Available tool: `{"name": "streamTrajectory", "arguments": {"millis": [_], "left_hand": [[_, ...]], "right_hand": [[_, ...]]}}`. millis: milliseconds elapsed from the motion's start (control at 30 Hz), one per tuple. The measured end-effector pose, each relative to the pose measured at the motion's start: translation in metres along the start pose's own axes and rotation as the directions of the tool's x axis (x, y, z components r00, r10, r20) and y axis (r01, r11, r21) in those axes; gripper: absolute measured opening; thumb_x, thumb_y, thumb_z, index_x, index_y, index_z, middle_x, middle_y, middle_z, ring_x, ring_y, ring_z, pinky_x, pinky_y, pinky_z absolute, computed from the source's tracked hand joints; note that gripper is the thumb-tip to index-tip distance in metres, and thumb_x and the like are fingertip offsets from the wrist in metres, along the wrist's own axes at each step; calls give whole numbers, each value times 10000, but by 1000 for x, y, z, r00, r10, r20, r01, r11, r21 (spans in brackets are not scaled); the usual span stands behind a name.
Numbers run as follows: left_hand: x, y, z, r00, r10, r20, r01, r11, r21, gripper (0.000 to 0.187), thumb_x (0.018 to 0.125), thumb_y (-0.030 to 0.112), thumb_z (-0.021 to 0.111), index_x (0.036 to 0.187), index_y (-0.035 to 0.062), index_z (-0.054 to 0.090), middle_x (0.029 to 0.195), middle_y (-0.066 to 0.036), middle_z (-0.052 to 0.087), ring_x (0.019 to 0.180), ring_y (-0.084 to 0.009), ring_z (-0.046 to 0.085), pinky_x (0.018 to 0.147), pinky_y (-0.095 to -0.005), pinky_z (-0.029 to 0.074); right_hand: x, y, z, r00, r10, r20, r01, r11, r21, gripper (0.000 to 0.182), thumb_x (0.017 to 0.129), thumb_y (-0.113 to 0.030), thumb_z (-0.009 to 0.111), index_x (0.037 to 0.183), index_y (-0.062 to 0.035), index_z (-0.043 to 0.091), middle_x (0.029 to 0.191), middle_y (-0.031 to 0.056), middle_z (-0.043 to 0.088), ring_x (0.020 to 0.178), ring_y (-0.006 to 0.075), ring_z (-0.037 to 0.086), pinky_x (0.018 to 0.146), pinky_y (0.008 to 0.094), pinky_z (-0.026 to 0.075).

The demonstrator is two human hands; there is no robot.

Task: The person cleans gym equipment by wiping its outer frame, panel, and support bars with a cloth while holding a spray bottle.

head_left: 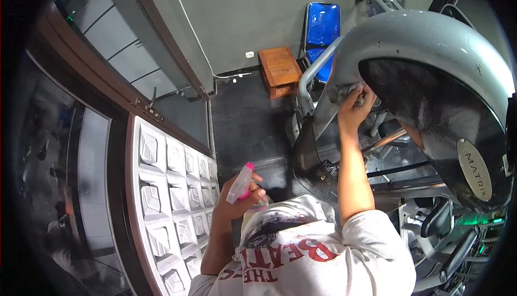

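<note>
My left hand [245, 202] is closed around a spray bottle [240, 184] with a whitish translucent top and pink parts, held low in front of my shirt. Its lower part is mostly hidden by the fingers. My right hand [356, 108] reaches up and presses a grey cloth [350, 92] against the silver frame tube [333, 101] of a gym machine. Just right of that hand is the machine's dark mesh cover [412, 99], bearing an oval Matrix badge [474, 170].
A wooden box-like stool [280, 68] and blue chairs [323, 24] stand by the grey wall. On the left are a glass door with a handle [152, 99] and a white panel of raised squares [175, 158]. More gym equipment [447, 242] stands at the lower right.
</note>
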State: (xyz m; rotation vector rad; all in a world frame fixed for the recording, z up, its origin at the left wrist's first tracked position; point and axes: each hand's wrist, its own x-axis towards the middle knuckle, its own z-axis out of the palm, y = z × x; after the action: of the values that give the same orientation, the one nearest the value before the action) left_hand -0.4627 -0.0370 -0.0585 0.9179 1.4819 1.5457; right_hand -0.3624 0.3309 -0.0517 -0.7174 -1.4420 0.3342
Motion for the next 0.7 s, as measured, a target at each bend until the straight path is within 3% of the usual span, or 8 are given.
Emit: {"name": "streamTrajectory", "arguments": {"millis": [33,67,200,300,400,500,600,700], "left_hand": [[2,2,-1,1000,24,3,-24,1000,6,318,897,51,750,1169,3,592,753,-30,706,760,-101,691,693,-268,525],[3,5,-1,999,43,8,-43,999,12,316,898,51,751,1169,4,596,749,-26,701,755,-97,687,688,-266,522],[0,3,0,1000,-23,-13,23,999,39,314,903,69,764,1171,16,609,743,-19,693,739,-81,668,674,-257,512],[-1,-3,-2,1000,-21,1,21,999,26,324,902,89,779,1174,23,615,757,-26,703,732,-73,658,669,-258,509],[-2,-1,4,999,-30,-20,30,999,-26,332,899,81,783,1179,22,613,762,-27,700,729,-76,662,669,-262,514],[1,3,7,998,-55,-16,54,998,-19,332,897,77,783,1177,21,614,768,-31,701,733,-77,667,671,-265,516],[0,3,11,998,-65,5,65,998,15,330,896,78,786,1174,22,617,762,-25,691,719,-72,656,661,-261,509],[10,2,11,999,-25,22,24,999,43,329,895,83,789,1172,26,622,745,-11,675,690,-63,631,643,-258,497]], "right_hand": [[-12,19,0,997,-51,65,55,996,-67,169,1007,-110,598,1050,53,586,1124,222,605,978,338,624,878,403,481],[-25,44,4,975,-205,91,213,973,-89,144,987,-76,617,1056,45,579,1134,219,566,970,362,610,854,394,486],[-58,74,3,991,-22,134,32,997,-77,157,986,-66,600,1070,66,592,1021,218,621,949,398,613,823,409,497],[-3,14,4,995,65,-81,-65,998,9,191,994,-139,643,1049,37,595,930,166,637,876,289,636,803,370,500],[26,13,2,998,-12,-55,16,997,78,215,1014,-160,627,1068,47,610,950,152,646,888,231,634,801,343,493],[3,29,3,996,-51,-69,46,996,-80,220,1024,-157,612,1081,55,619,949,154,662,883,219,636,803,341,494],[-34,59,1,959,274,69,-271,961,-50,222,1002,-107,605,1058,101,661,1023,246,700,955,352,681,854,404,507],[-23,74,6,962,274,18,-273,961,-48,224,1020,-162,616,1084,52,631,972,161,685,888,235,644,807,343,501]]}}
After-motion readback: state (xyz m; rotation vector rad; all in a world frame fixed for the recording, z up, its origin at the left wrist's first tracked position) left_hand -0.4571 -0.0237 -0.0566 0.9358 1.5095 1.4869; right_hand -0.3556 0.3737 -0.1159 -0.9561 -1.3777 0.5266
